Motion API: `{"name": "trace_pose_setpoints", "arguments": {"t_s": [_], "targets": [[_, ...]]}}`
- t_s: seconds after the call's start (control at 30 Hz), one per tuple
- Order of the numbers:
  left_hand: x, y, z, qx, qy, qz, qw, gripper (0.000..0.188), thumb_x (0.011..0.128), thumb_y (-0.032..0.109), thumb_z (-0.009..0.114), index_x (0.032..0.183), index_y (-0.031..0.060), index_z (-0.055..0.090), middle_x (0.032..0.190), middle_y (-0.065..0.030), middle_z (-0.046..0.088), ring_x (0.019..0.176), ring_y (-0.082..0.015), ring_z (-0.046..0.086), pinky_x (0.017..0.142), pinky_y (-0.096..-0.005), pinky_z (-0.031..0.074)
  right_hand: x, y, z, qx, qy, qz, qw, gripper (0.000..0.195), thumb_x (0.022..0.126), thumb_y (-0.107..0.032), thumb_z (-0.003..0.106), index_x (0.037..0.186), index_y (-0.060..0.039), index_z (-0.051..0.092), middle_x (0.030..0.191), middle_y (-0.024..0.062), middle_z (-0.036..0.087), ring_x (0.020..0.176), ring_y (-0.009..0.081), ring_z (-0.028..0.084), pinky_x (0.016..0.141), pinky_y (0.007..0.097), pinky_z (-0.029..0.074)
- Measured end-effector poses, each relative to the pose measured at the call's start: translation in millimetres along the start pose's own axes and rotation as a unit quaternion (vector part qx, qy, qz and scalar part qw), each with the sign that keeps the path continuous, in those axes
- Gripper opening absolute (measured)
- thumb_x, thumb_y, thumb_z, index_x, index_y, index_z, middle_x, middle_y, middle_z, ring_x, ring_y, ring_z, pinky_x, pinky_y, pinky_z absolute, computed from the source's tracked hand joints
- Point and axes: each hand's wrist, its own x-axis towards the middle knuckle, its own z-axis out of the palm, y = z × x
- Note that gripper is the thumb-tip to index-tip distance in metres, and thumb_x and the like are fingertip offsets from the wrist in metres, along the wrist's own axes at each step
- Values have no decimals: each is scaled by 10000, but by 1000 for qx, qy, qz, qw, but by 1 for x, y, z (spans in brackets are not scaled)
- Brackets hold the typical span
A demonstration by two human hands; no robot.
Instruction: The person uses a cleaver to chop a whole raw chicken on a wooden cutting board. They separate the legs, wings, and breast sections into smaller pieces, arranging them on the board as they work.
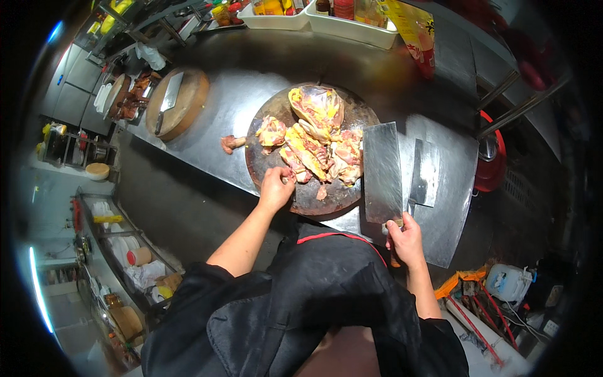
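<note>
Several pieces of raw poultry (308, 151), with yellow fat on them, lie on a round chopping block (264, 174) before me. My left hand (277, 188) is at the block's near left edge, its fingers pinching the end of one raw piece (297, 168). In my right hand (406, 239) is the handle of a broad cleaver (382, 174); its blade is raised over the block's right edge. A small scrap of meat (321, 192) sits near the front of the block. Beside the block's left rim, one more raw piece (232, 143) rests on the metal table.
On the steel table (226, 99), a second cleaver (418, 174) lies to the right. Another round block (191, 106) at the left bears a knife (170, 96). White bins (351, 28) of bottles and a yellow bag (414, 33) stand at the back. Shelves (127, 226) hold dishes at left.
</note>
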Motion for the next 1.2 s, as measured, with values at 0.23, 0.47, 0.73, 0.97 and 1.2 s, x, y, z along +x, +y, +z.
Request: {"name": "trace_pose_setpoints", "arguments": {"t_s": [0.23, 0.47, 0.73, 0.97, 1.2], "targets": [[-22, 24, 37, -349, -25, -266, 898, 273, 846, 3, 685, 1078, 10, 541, 897, -70, 619, 752, -150, 649, 668, -274, 540, 6, 8, -7, -1, -21, -3, 1000, 115, 967, -117, 625, 1025, -32, 573, 662, 5, 559, 476, 86, 512, 438, 252, 430], [-17, 11, 16, -192, -22, -120, 974, 264, 822, -87, 532, 1065, 11, 561, 992, -137, 614, 890, -219, 665, 754, -332, 548, -6, 1, -12, -92, -18, -43, 995, 97, 927, -99, 651, 939, -20, 596, 685, 4, 610, 531, 80, 546, 482, 274, 440], [59, -8, -7, 152, -98, 193, 964, 331, 736, 138, 751, 1058, 147, 676, 1008, -102, 686, 1033, -329, 617, 896, -467, 475, -27, -17, -8, -403, -127, -126, 897, 168, 853, -206, 695, 883, -57, 623, 773, 209, 638, 707, 417, 634, 600, 423, 500], [57, -20, -42, -9, -69, 26, 997, 273, 737, 271, 703, 887, 48, 651, 990, -202, 653, 1022, -399, 590, 864, -455, 494, -5, -20, 45, -496, -227, -173, 820, 261, 871, -303, 695, 875, -52, 624, 774, 208, 656, 734, 405, 655, 652, 454, 514], [38, -44, -72, -330, -16, -121, 936, 254, 754, 210, 719, 809, 19, 560, 756, -136, 596, 724, -279, 615, 661, -384, 488, 18, -11, 90, -496, -186, -130, 838, 291, 872, -312, 695, 900, -33, 614, 815, 229, 666, 777, 422, 655, 684, 457, 517]]}}
